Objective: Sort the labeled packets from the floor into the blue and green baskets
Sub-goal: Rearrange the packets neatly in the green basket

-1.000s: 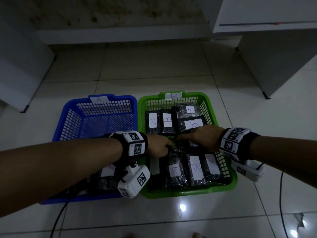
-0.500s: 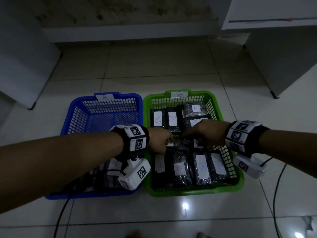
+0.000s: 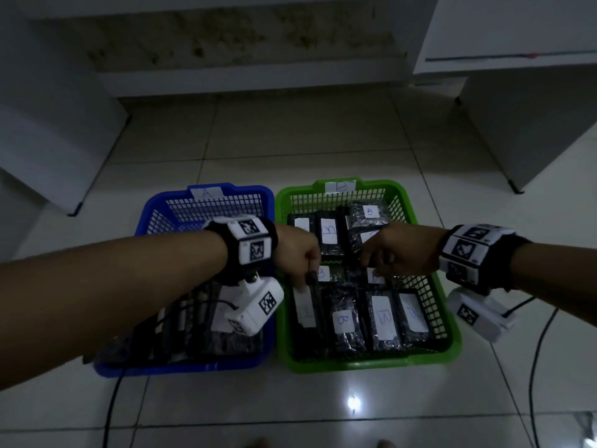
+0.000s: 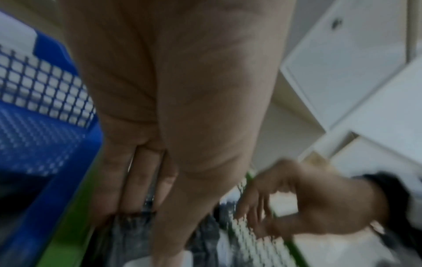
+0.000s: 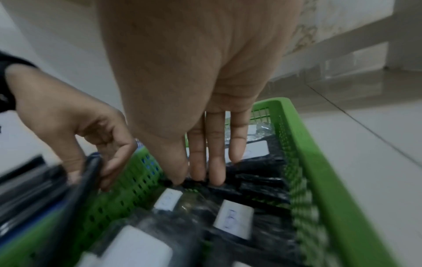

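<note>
Nearest the camera, along the near wall of the green basket [image 3: 371,362], a row of dark packets lies flat, each with a white label; several read B. Left of it, touching side by side, the blue basket [image 3: 206,367] holds more dark packets at its near end, mostly hidden under the left forearm.

Over the middle of the green basket, the left hand [image 3: 298,253] has its fingers curled down onto the top edge of a black packet [image 3: 311,305] at the basket's left side, pinching it between thumb and fingers, as the right wrist view shows. Beside it the right hand [image 3: 399,252] reaches down with fingers nearly straight, tips touching the crinkled dark packets in the middle; it grips nothing that can be seen.

At the far end lie more B packets, and paper tags on the far rims read A on blue, B on green. No packets show on the floor tiles, so the sorting looks almost done.

These packets seem light, soft and crinkly, with slick wrapping; a pinch at an end seam or edge should hold better than a flat press.
</note>
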